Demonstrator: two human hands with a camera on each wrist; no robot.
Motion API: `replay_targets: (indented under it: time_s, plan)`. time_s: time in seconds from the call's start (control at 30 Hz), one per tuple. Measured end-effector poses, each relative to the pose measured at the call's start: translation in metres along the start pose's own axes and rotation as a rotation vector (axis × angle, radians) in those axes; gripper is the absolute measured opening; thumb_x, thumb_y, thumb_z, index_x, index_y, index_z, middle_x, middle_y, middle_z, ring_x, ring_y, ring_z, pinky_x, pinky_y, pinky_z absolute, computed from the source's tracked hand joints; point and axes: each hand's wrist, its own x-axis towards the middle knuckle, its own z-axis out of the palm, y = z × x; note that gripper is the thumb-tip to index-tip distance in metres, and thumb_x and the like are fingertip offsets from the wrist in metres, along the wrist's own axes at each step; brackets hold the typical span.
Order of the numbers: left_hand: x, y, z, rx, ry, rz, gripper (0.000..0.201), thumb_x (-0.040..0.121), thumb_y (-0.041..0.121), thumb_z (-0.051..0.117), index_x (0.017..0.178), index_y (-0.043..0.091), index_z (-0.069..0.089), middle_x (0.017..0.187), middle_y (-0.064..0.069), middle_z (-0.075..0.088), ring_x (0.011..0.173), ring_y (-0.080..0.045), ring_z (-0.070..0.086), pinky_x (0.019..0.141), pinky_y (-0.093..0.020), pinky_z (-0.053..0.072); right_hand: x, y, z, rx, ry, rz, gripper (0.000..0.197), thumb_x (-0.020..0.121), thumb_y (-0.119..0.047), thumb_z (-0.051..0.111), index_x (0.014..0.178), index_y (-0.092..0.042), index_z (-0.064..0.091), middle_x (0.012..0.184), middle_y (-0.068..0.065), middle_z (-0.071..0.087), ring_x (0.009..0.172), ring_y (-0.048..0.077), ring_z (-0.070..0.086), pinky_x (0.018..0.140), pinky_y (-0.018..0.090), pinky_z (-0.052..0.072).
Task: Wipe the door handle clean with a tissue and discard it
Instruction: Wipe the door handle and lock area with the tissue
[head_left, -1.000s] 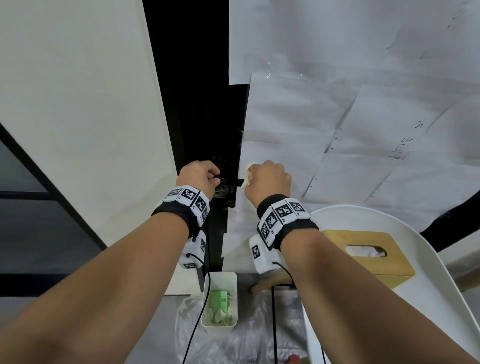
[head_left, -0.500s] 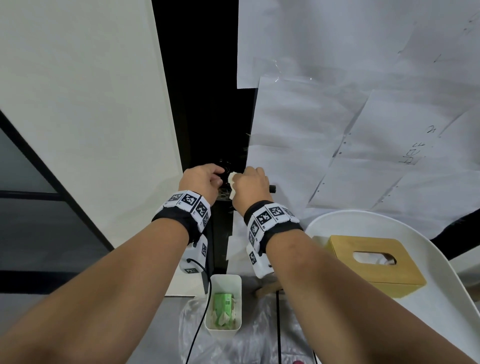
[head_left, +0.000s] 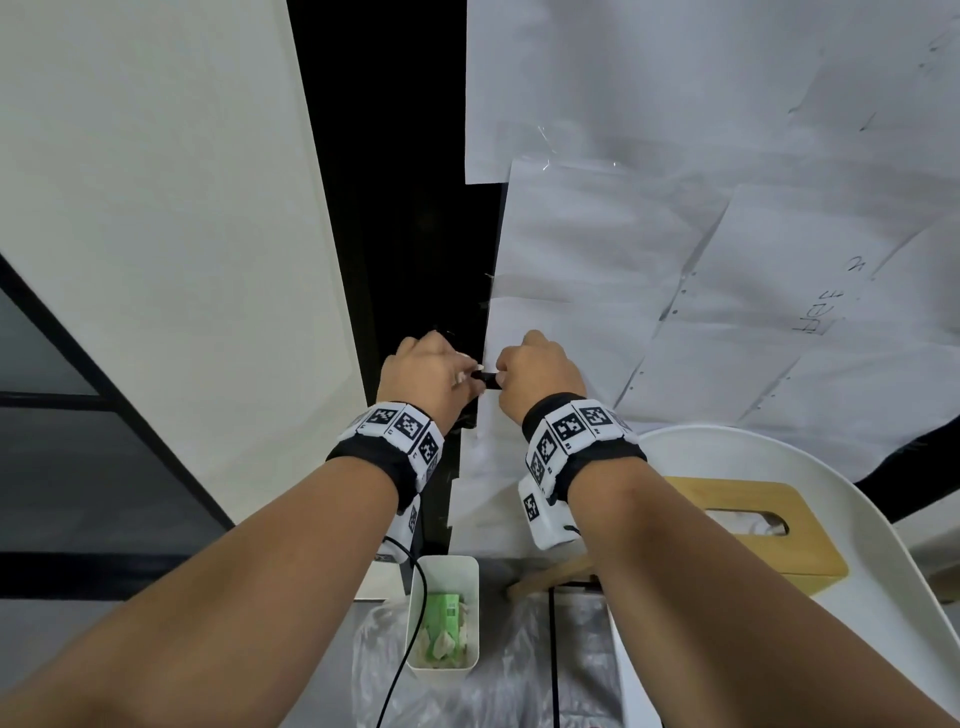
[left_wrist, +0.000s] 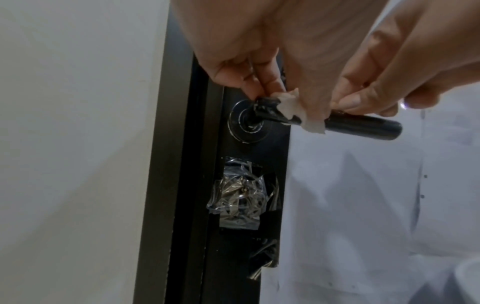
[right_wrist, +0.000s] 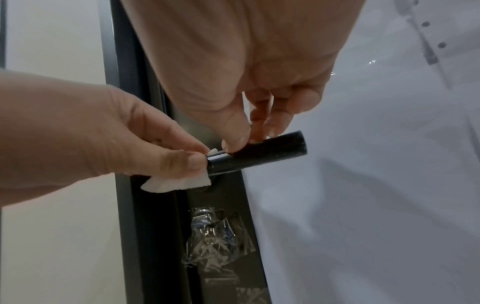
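Left hand (right_wrist: 109, 144) pinching tissue (right_wrist: 176, 183) on door handle (right_wrist: 259, 154), right hand (right_wrist: 246, 82) gripping handle, bin (head_left: 443, 613) holding tissues

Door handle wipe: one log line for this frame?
phase=wiping | left hand pinches white tissue round black cylindrical door handle near its base | right hand fingertips on handle | tissue not discarded

The bin (head_left: 443, 613) stands below the door handle (left_wrist: 363, 125), left of the tissue box (head_left: 753, 530).
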Motion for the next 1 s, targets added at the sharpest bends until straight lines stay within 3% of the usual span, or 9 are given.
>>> replay_targets:
  time_s: [0.2, 0.3, 0.47, 0.6, 0.77, 0.9, 1.0]
  plan:
    - [-0.003, -0.007, 0.007, -0.076, 0.022, -0.015, 0.026, 0.088, 0.027, 0.065, 0.112, 0.020, 0.071, 0.109, -0.001, 0.057, 0.106, -0.021, 0.046, 0.094, -0.030, 0.041, 0.001, 0.001, 0.009, -0.045, 0.019, -0.007, 0.022, 0.092, -0.020, 0.049, 0.107, -0.012, 0.062, 0.112, 0.010, 0.048, 0.101, 0.031, 0.049, 0.069, 0.036, 0.039]
    - [-0.007, -0.013, 0.011, -0.199, 0.091, -0.082, 0.022, 0.089, 0.023, 0.065, 0.108, 0.013, 0.072, 0.105, 0.001, 0.055, 0.098, -0.009, 0.042, 0.086, -0.010, 0.038, 0.001, 0.001, 0.013, -0.066, 0.019, -0.005, 0.023, 0.091, -0.018, 0.048, 0.111, -0.013, 0.059, 0.112, 0.009, 0.048, 0.101, 0.029, 0.047, 0.068, 0.036, 0.038]
    - [-0.008, -0.012, 0.004, -0.226, 0.119, -0.123, 0.020, 0.093, 0.021, 0.060, 0.104, 0.011, 0.073, 0.103, -0.004, 0.057, 0.098, -0.020, 0.055, 0.085, -0.028, 0.048, -0.001, 0.003, 0.015, -0.057, 0.005, -0.026, 0.025, 0.092, -0.015, 0.043, 0.114, -0.016, 0.055, 0.111, 0.009, 0.048, 0.103, 0.029, 0.046, 0.071, 0.036, 0.036]
    - [-0.002, -0.017, -0.001, -0.224, 0.157, -0.259, 0.021, 0.094, 0.021, 0.058, 0.107, 0.013, 0.071, 0.102, -0.008, 0.063, 0.089, -0.025, 0.062, 0.074, -0.024, 0.045, -0.003, 0.003, 0.014, -0.053, 0.003, -0.032, 0.025, 0.093, -0.016, 0.042, 0.114, -0.015, 0.055, 0.112, 0.009, 0.049, 0.103, 0.029, 0.046, 0.071, 0.036, 0.036]
    - [-0.002, -0.019, -0.006, -0.315, 0.140, -0.351, 0.022, 0.095, 0.020, 0.055, 0.112, 0.014, 0.069, 0.097, -0.009, 0.070, 0.088, -0.024, 0.066, 0.072, -0.024, 0.047, -0.003, 0.002, 0.015, -0.037, 0.004, -0.030, 0.025, 0.092, -0.013, 0.043, 0.114, -0.014, 0.054, 0.112, 0.009, 0.048, 0.103, 0.028, 0.045, 0.069, 0.035, 0.036]
    - [0.001, -0.010, -0.004, -0.339, 0.110, -0.369, 0.027, 0.096, 0.019, 0.052, 0.118, 0.014, 0.067, 0.106, -0.009, 0.071, 0.096, -0.025, 0.067, 0.083, -0.026, 0.051, -0.003, 0.002, 0.016, -0.023, 0.004, -0.027, 0.025, 0.091, -0.011, 0.044, 0.113, -0.013, 0.054, 0.112, 0.009, 0.048, 0.104, 0.028, 0.044, 0.069, 0.035, 0.035]
    - [0.006, -0.005, -0.002, -0.311, 0.081, -0.390, 0.026, 0.095, 0.020, 0.053, 0.111, 0.009, 0.070, 0.099, -0.012, 0.072, 0.091, -0.027, 0.068, 0.080, -0.028, 0.052, -0.002, 0.002, 0.016, -0.017, -0.005, -0.033, 0.025, 0.090, -0.011, 0.044, 0.113, -0.013, 0.054, 0.112, 0.009, 0.047, 0.104, 0.028, 0.044, 0.070, 0.035, 0.036]
